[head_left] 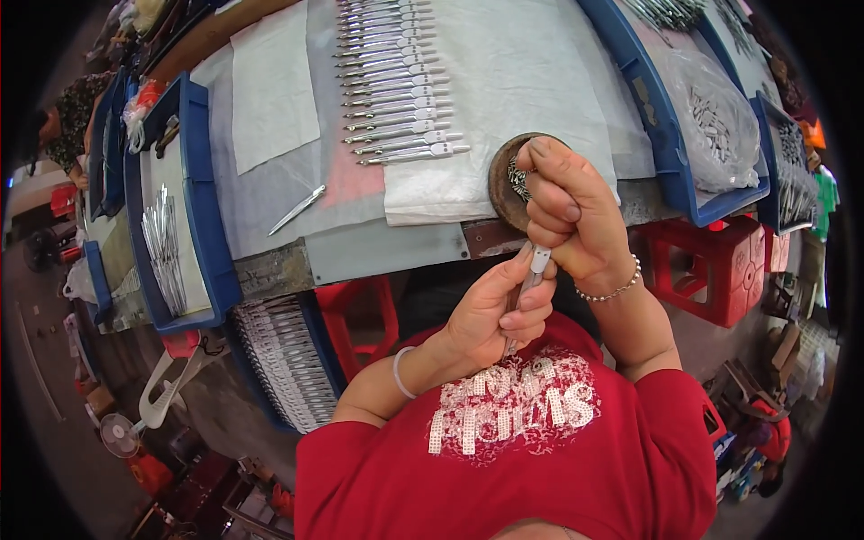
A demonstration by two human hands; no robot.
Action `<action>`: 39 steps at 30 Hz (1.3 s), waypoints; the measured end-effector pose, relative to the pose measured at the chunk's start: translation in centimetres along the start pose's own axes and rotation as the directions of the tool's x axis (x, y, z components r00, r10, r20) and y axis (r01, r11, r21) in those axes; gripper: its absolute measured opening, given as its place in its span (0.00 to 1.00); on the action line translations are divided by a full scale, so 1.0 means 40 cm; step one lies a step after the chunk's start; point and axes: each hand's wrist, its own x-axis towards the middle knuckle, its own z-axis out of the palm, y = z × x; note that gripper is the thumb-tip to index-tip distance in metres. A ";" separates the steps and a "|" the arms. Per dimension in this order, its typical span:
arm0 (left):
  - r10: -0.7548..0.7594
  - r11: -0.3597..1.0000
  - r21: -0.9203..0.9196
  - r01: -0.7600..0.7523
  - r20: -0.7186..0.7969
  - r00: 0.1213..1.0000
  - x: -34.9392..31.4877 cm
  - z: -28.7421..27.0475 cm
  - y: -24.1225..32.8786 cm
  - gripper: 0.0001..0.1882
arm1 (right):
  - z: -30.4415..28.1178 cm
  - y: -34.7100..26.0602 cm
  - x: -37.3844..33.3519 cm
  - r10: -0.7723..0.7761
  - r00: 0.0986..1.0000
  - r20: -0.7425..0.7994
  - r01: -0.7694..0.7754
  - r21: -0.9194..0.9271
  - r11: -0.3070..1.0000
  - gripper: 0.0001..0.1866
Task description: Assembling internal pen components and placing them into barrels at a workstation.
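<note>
My left hand (490, 310) is closed around a slim silver metal piece (540, 259), held upright over the table's near edge. Its flat upper end has small holes and pokes out above the fingers. Directly above, my right hand (580, 202) is curled into a fist with thumb and forefinger pinched together; whatever they grip is hidden. Behind that hand stands a round brown dish (501, 193) with small metal parts (517, 180), partly covered by the fingers. On white paper beyond, similar silver metal pieces (400, 112) lie in a neat column.
A lone silver piece (297, 210) lies left on the covered table. Blue trays flank the work area: a left tray (220, 261) with silver rods, a right tray (670, 171) with a plastic bag (711, 126) of small parts. Red stools (720, 270) stand below the table.
</note>
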 end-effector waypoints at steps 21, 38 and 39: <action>0.223 0.957 0.210 -0.199 -0.095 0.970 -0.034 0.012 0.066 0.16 | -0.145 -0.095 0.023 -0.205 0.869 0.450 0.363 -0.862 -0.353 0.09; 0.211 0.953 0.244 -0.177 -0.124 0.970 -0.040 0.005 0.077 0.17 | -0.110 -0.127 0.108 0.249 0.803 0.542 0.512 -0.412 -0.754 0.03; 0.210 0.952 0.251 -0.173 -0.128 0.969 -0.039 0.006 0.077 0.17 | -0.105 -0.131 0.098 0.182 0.814 0.552 0.504 -0.514 -0.694 0.04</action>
